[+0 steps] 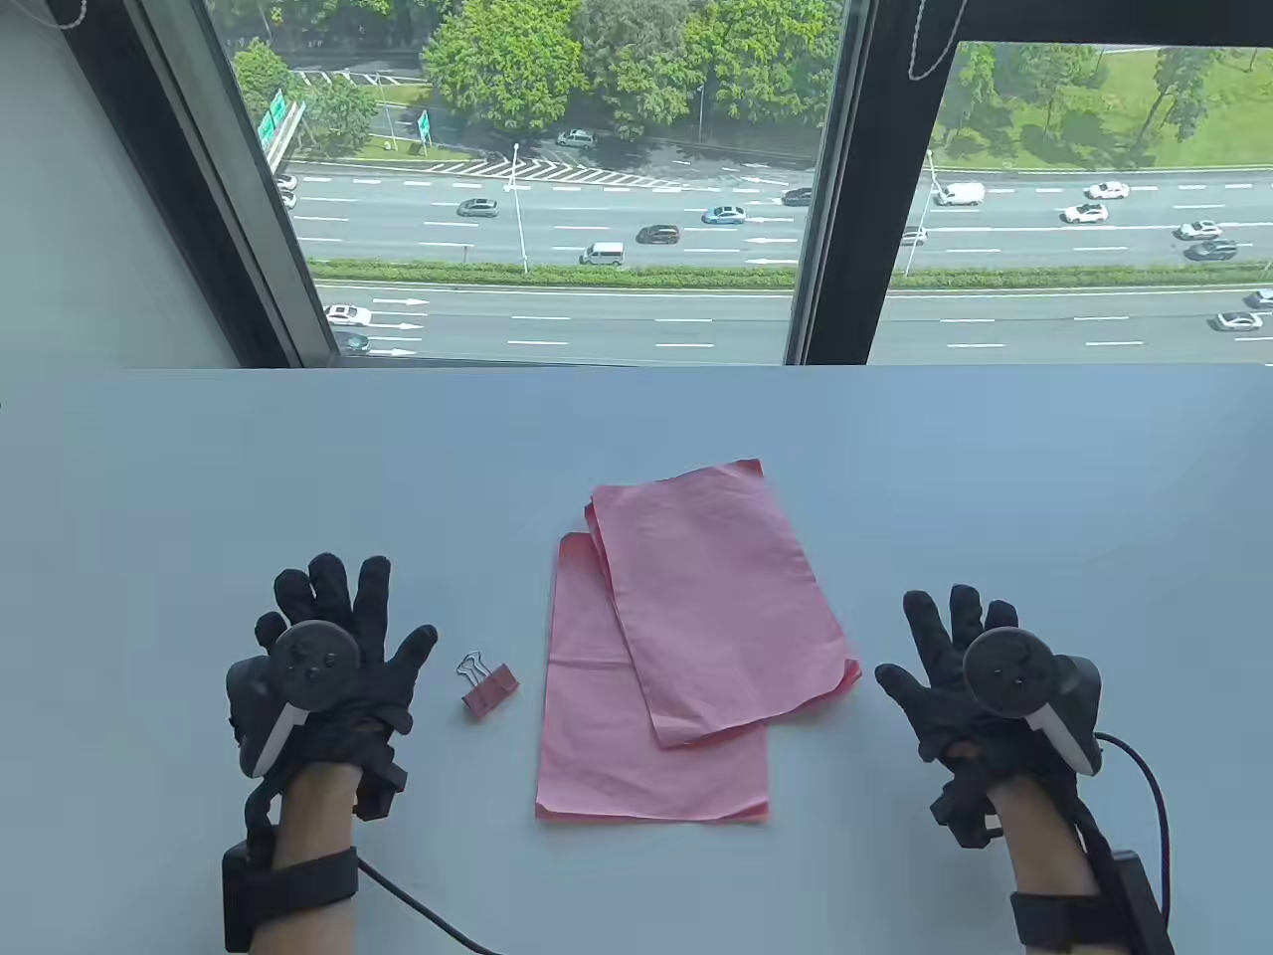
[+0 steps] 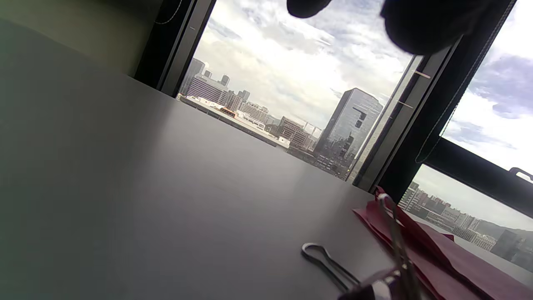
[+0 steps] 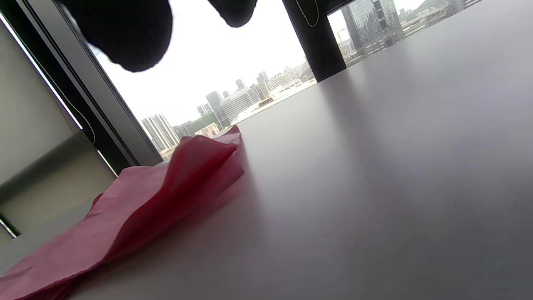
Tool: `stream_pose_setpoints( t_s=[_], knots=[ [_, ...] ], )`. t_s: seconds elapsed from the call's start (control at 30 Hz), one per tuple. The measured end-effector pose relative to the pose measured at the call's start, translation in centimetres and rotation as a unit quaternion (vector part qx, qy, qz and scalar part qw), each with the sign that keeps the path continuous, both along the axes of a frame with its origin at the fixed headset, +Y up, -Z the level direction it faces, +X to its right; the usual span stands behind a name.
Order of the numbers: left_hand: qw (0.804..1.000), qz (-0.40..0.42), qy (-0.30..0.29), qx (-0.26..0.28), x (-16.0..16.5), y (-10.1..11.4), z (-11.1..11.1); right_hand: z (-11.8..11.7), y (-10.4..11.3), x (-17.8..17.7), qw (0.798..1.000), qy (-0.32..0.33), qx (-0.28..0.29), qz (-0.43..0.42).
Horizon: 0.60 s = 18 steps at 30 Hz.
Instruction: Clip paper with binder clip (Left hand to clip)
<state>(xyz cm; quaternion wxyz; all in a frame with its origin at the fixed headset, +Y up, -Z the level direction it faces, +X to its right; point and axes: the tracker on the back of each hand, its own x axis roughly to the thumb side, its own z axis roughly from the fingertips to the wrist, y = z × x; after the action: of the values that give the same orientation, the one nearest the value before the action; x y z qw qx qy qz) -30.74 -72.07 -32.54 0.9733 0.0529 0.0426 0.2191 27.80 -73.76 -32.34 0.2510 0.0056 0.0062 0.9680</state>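
Observation:
Pink paper sheets (image 1: 686, 637) lie loosely stacked and askew on the white table (image 1: 298, 477) at the middle. A small pink binder clip (image 1: 487, 684) with wire handles lies flat just left of the paper. My left hand (image 1: 333, 637) rests on the table left of the clip, fingers spread, holding nothing. My right hand (image 1: 960, 657) rests on the table right of the paper, fingers spread, holding nothing. The left wrist view shows the clip's wire handles (image 2: 333, 266) and the paper (image 2: 449, 254) close by. The right wrist view shows the paper's lifted edge (image 3: 166, 196).
A window with dark frames (image 1: 845, 179) runs along the table's far edge. Cables trail from both wrists (image 1: 1144, 766) toward the near edge.

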Motion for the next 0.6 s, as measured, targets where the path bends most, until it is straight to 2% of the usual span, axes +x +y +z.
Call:
stream_pose_setpoints(
  t_s=[0.6],
  knots=[
    [1.0,-0.015,-0.023,0.004,1.2,0.5,0.0,0.2,-0.2,-0.5,1.0,0.01,-0.001,0.0]
  ],
)
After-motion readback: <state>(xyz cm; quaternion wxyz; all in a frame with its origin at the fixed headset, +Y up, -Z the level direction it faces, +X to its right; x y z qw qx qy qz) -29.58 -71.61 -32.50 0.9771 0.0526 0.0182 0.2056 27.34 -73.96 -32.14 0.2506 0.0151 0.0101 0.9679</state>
